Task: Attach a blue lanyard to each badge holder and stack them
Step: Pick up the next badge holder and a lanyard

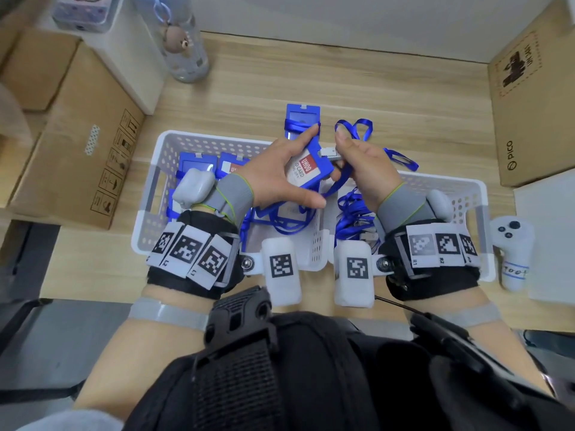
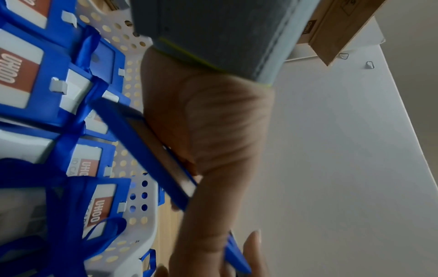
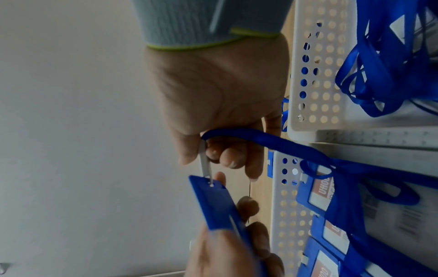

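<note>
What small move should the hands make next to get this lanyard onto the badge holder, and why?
Probably the right hand should push the lanyard's clear strap further through the slot of the badge holder. The right wrist view shows the strap's tip already at the slot, while the left hand grips the holder above the white basket. Whether it is fastened cannot be told.

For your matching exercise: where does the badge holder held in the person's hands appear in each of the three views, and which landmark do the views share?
Head: the held badge holder sits at centre, gripped by the left hand, the right hand at its clip.
Left wrist: centre-left, edge-on against the palm.
Right wrist: lower centre, edge-on.
Shared landmark: the white perforated basket.
</note>
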`<action>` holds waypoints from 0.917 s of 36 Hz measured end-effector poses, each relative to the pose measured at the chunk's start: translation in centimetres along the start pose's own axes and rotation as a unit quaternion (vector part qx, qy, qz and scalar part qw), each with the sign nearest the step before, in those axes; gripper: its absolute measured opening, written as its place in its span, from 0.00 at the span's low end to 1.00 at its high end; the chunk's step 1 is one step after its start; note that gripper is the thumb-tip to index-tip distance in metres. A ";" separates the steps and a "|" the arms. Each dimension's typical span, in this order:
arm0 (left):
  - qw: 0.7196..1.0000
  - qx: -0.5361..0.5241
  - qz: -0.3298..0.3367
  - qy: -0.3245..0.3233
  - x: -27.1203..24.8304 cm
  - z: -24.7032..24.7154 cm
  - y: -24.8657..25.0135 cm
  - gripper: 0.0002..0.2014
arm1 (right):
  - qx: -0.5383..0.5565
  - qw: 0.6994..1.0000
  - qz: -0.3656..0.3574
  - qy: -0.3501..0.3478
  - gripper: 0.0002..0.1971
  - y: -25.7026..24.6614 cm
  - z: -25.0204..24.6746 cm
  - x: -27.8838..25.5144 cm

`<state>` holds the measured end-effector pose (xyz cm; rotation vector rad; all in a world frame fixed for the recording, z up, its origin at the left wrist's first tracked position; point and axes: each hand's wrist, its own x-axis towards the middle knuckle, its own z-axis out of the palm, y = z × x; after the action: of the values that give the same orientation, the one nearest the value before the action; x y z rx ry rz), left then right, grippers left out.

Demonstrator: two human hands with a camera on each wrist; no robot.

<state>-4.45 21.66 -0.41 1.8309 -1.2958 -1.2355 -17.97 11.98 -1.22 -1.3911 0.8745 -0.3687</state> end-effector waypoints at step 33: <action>0.980 -0.153 0.046 0.120 -0.1 0.0 0.1 0.32 | -0.100 0.992 0.002 0.079 0.18 0.9 -0.5 0.7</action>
<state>-4.49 21.75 -0.27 1.6239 -0.9861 -1.0606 -18.13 11.31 -2.31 -1.5596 1.0678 -0.4008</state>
